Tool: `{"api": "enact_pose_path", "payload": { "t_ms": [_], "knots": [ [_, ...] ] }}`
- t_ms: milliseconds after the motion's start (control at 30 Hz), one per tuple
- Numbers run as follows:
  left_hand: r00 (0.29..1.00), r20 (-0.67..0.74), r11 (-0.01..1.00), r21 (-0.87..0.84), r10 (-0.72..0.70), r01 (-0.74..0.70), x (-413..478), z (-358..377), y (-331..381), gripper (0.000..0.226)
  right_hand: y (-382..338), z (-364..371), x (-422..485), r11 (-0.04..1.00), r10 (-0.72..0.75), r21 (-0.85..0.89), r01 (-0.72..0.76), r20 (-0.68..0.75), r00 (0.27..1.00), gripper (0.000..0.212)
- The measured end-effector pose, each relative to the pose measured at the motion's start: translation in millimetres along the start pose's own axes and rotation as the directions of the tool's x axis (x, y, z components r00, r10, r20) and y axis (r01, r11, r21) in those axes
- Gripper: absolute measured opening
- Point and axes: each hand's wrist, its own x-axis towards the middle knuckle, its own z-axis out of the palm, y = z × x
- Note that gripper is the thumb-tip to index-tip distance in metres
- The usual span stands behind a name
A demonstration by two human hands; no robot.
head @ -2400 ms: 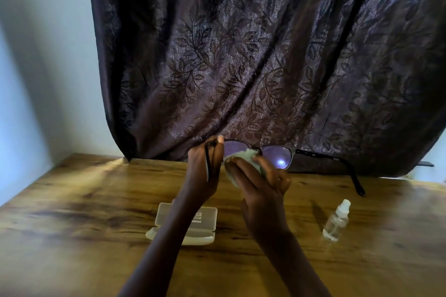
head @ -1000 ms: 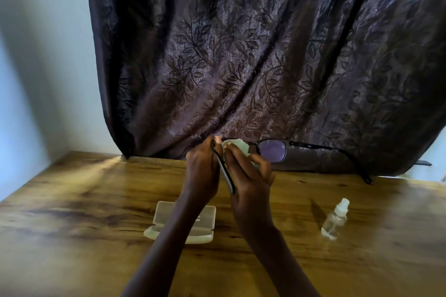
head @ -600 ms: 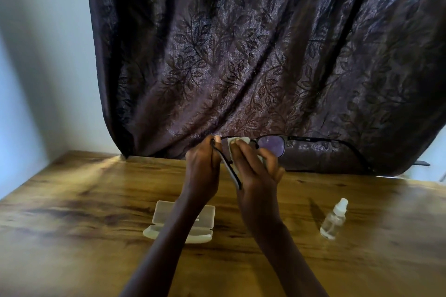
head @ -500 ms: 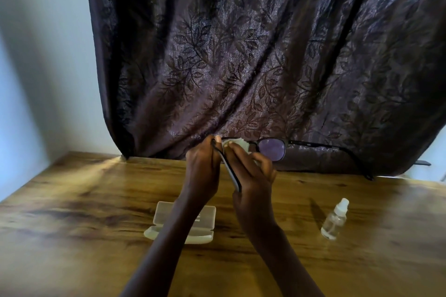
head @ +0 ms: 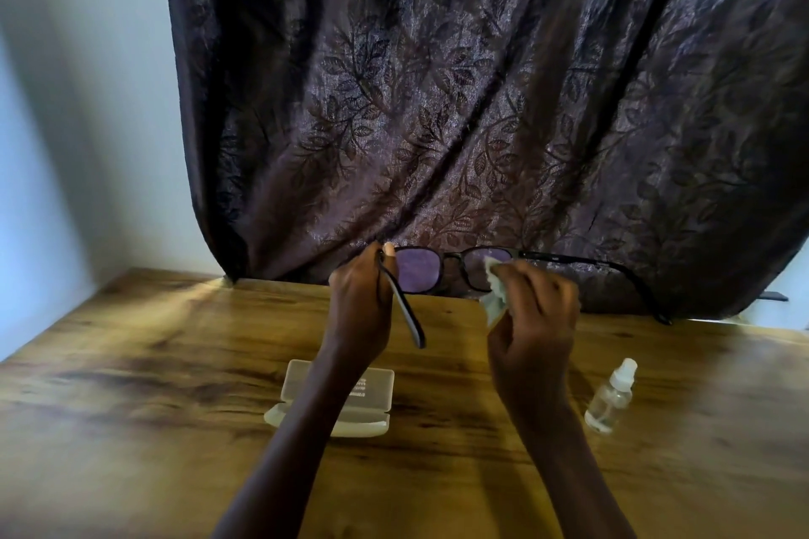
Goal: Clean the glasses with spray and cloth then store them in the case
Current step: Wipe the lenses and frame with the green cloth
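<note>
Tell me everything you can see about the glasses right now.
The glasses have a thin dark frame and lenses that look purple-tinted. Both arms are unfolded: one hangs toward the camera, the other stretches off to the right. They are held upright above the table, before the curtain. The left hand pinches the frame's left corner; the right hand presses a pale cloth on the right lens.

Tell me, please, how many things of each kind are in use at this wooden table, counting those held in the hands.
dark-framed glasses with purple-tinted lenses: 1
pale green cleaning cloth: 1
translucent plastic glasses case: 1
small clear spray bottle with a white cap: 1
Total: 4
</note>
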Motion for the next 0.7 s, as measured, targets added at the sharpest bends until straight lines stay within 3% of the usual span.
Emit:
{"api": "enact_pose_path", "payload": {
  "t_ms": [67, 167, 267, 300, 367, 533, 700],
  "knots": [
    [1.000, -0.001, 0.999, 0.023, -0.024, 0.024, 1.0, 1.2, 2.4, 0.036, 0.1, 1.6, 0.9, 0.998, -0.020, -0.058, 0.021, 0.012, 1.000, 0.041],
    [0.993, 0.023, 0.988, 0.103, -0.118, 0.115, -3.3, 1.6, 3.2, 0.066, -2.0, 3.6, -7.8, 0.996, -0.071, -0.055, 0.075, 0.076, 0.995, 0.045],
    [0.980, 0.020, 0.980, 0.039, -0.198, 0.197, -0.2, 0.8, 0.5, 0.049, 2.9, -0.4, -12.8, 0.994, -0.073, -0.078, 0.081, 0.100, 0.992, 0.048],
    [0.986, 0.021, 0.986, 0.007, -0.167, 0.166, 2.1, -0.2, 0.2, 0.040, 4.7, -2.1, -11.8, 0.993, -0.057, -0.101, 0.067, 0.096, 0.994, 0.049],
    [0.999, 0.010, 0.999, -0.019, -0.031, 0.031, 2.3, 0.1, 0.1, 0.040, 5.3, -3.8, -6.8, 0.990, -0.017, -0.141, 0.029, 0.087, 0.996, 0.053],
    [0.997, 0.021, 0.997, -0.018, -0.069, 0.069, 2.1, 3.9, 7.0, 0.034, -2.6, 1.7, 2.2, 0.995, 0.021, -0.095, -0.014, 0.074, 0.997, 0.056],
    [0.999, 0.043, 0.998, 0.054, -0.029, 0.027, 3.6, -4.7, 10.5, 0.039, -0.1, -3.5, -11.0, 0.997, -0.048, -0.052, 0.054, 0.107, 0.993, 0.051]
  ]
}}
